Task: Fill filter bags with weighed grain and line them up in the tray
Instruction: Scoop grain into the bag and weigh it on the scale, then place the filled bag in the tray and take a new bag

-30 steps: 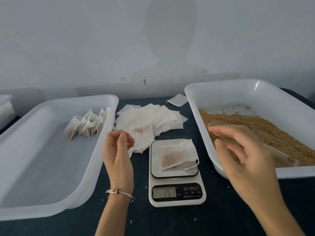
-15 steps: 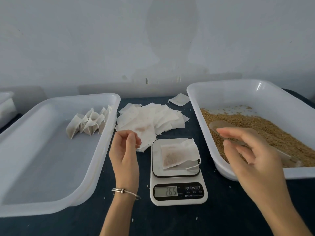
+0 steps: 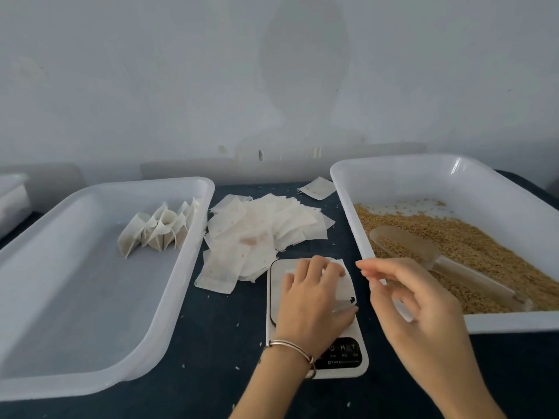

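Left hand [image 3: 314, 294] has dropped onto the filter bag [image 3: 343, 285] — scale [image 3: 317, 322] beneath.

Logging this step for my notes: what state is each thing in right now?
Left hand: on the bag, fingers curled on it.
Right hand: holds nothing.
Bag: on the scale.
Scale: readout hidden.
Scoop: lying in the grain.
Left tray: filled bags lined up.

White trays [image 3: 90, 297], white filter bags [image 3: 257, 231], golden-brown grain [image 3: 472, 237], a white-and-black scale [image 3: 344, 358] on dark blue cloth [image 3: 211, 328].
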{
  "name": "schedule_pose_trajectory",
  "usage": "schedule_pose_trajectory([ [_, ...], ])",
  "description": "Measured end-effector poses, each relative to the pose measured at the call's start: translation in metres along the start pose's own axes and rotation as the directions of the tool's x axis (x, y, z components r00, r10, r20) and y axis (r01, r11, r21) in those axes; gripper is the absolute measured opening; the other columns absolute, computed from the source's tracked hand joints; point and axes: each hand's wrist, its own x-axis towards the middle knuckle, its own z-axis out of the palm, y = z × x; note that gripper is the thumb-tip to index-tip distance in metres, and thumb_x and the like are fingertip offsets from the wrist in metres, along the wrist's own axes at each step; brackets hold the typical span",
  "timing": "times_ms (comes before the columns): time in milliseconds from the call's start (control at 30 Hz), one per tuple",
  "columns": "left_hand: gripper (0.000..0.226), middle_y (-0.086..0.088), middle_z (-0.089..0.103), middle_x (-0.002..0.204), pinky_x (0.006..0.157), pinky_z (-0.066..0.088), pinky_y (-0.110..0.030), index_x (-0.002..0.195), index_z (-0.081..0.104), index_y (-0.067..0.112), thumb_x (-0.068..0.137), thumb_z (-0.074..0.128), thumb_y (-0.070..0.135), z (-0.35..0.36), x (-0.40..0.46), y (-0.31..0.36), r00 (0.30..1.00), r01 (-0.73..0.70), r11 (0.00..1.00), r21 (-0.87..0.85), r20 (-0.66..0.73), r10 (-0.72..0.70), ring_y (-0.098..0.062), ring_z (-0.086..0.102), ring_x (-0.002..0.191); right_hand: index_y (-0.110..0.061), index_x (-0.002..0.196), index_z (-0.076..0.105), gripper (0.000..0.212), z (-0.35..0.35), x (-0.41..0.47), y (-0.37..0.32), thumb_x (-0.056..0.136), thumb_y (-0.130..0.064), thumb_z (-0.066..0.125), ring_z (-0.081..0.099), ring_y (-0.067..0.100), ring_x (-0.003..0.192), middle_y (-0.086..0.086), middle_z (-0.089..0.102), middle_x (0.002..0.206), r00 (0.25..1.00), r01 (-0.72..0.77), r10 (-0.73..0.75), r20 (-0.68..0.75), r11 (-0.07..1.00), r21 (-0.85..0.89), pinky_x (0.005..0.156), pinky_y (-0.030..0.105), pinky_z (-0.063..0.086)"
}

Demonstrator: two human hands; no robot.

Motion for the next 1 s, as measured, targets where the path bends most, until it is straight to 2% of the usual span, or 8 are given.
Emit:
schedule_pose_trajectory([
  [133, 0.013, 0.004, 0.058, 0.084, 0.06, 0.046, -0.033, 0.082, 0.06, 0.017, 0.071, 0.068, 0.013, -0.009, 0.006, -0.004, 0.994, 0.015, 0.997, 0.081, -0.105, -0.007, -0.02, 0.055, 0.076, -0.023, 0.099, 0.069, 0.033, -0.001, 0.0, 0.002, 0.083, 0.005, 0.06, 0.062, 0.003, 0.096, -0.015, 0.065, 0.094, 1.0, 0.012, -0.012, -0.004, 1.0, 0.013, 0.078, 0.008, 0.047],
  [200, 0.009, 0.004, 0.055, 0.076, 0.058, 0.044, -0.031, 0.079, 0.053, 0.017, 0.085, 0.059, 0.017, -0.022, 0.01, -0.014, 0.972, 0.167, 0.979, -0.119, -0.147, -0.184, -0.016, 0.052, 0.071, -0.023, 0.098, 0.069, 0.034, -0.001, 0.001, 0.003, 0.082, 0.007, 0.06, 0.063, 0.004, 0.094, -0.014, 0.066, 0.092, 1.0, 0.015, -0.015, -0.004, 1.0, 0.027, 0.078, 0.009, 0.048],
  [300, 0.018, 0.002, 0.05, 0.062, 0.051, 0.04, -0.021, 0.075, 0.049, 0.018, 0.092, 0.056, 0.02, -0.054, 0.016, -0.045, 0.887, 0.347, 0.774, -0.53, -0.083, -0.455, -0.008, 0.046, 0.054, -0.023, 0.097, 0.069, 0.036, 0.009, 0.004, 0.002, 0.081, 0.008, 0.061, 0.063, 0.004, 0.094, -0.014, 0.066, 0.092, 1.0, 0.014, -0.015, 0.021, 0.999, 0.048, 0.077, 0.008, 0.048],
  [433, 0.014, 0.003, 0.053, 0.057, 0.041, 0.04, -0.018, 0.079, 0.051, 0.012, 0.093, 0.053, 0.011, -0.122, 0.028, -0.107, 0.803, 0.343, 0.657, -0.671, -0.153, -0.576, -0.005, 0.05, 0.043, -0.024, 0.099, 0.069, 0.035, 0.034, 0.011, -0.007, 0.083, 0.007, 0.061, 0.063, 0.003, 0.094, -0.016, 0.066, 0.093, 0.994, 0.001, -0.013, 0.11, 0.994, 0.109, 0.076, 0.014, 0.051],
  [600, 0.007, 0.003, 0.062, 0.05, 0.067, 0.042, -0.035, 0.093, 0.054, 0.009, 0.092, 0.048, 0.007, -0.185, 0.039, -0.229, 0.729, 0.546, 0.794, -0.267, -0.316, -0.607, -0.027, 0.063, 0.07, -0.026, 0.1, 0.069, 0.038, 0.059, 0.016, -0.015, 0.082, 0.006, 0.062, 0.062, 0.005, 0.095, -0.017, 0.064, 0.095, 0.979, 0.023, -0.045, 0.2, 0.993, 0.114, 0.075, 0.019, 0.051],
  [700, 0.02, -0.023, 0.068, 0.083, 0.075, 0.043, -0.039, 0.107, 0.054, -0.001, 0.09, 0.047, 0.006, -0.192, 0.036, -0.305, 0.619, 0.743, 0.669, -0.02, -0.362, -0.697, -0.04, 0.061, 0.091, -0.027, 0.098, 0.07, 0.039, 0.064, 0.015, -0.014, 0.08, 0.008, 0.064, 0.063, 0.006, 0.093, -0.017, 0.064, 0.095, 0.976, 0.032, -0.054, 0.212, 0.994, 0.109, 0.074, 0.023, 0.052],
  [833, 0.016, -0.029, 0.064, 0.101, 0.083, 0.045, -0.042, 0.101, 0.058, -0.002, 0.088, 0.049, 0.004, -0.174, 0.025, -0.352, 0.521, 0.852, 0.519, 0.074, -0.224, -0.824, -0.043, 0.058, 0.096, -0.025, 0.096, 0.071, 0.031, 0.066, 0.009, -0.011, 0.081, 0.001, 0.063, 0.063, 0.005, 0.09, -0.015, 0.065, 0.088, 0.972, 0.014, -0.035, 0.233, 0.996, 0.094, 0.073, 0.024, 0.053],
  [1000, 0.039, -0.029, 0.054, 0.123, 0.096, 0.036, -0.041, 0.121, 0.055, -0.005, 0.083, 0.062, -0.001, -0.146, 0.034, -0.32, 0.664, 0.747, 0.661, 0.07, -0.126, -0.737, -0.042, 0.049, 0.114, -0.025, 0.096, 0.071, 0.026, 0.065, 0.007, -0.013, 0.08, -0.011, 0.058, 0.061, 0.003, 0.092, -0.015, 0.065, 0.09, 0.96, -0.012, -0.008, 0.278, 0.998, 0.068, 0.075, 0.021, 0.052],
])
